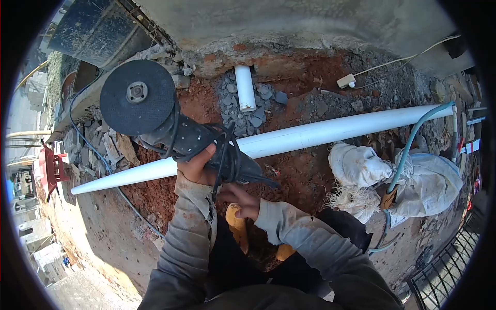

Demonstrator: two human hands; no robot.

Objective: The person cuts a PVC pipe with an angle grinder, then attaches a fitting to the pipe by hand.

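Note:
My left hand [199, 166] is wrapped round the body of a black angle grinder [183, 135], holding it up over the white pipe. The grinder's large dark disc [135, 98] faces up at the upper left. Its black power cord [227, 142] is wound around the body in loops, and one strand hangs by my left wrist. Below the grinder's rear end is my right hand [242, 200], fingers apart and pointing left towards that strand. Part of my right hand is hidden under the grinder. A long white pipe [320, 133] lies across the dirt behind the tool.
A short white pipe [245, 89] sticks out of the wall base over grey rubble. White sacks [426, 183] and a teal hose [405, 155] lie at right. An extension socket [346, 81] rests near the wall. At left stand a blue drum [98, 33] and a red stool [50, 168].

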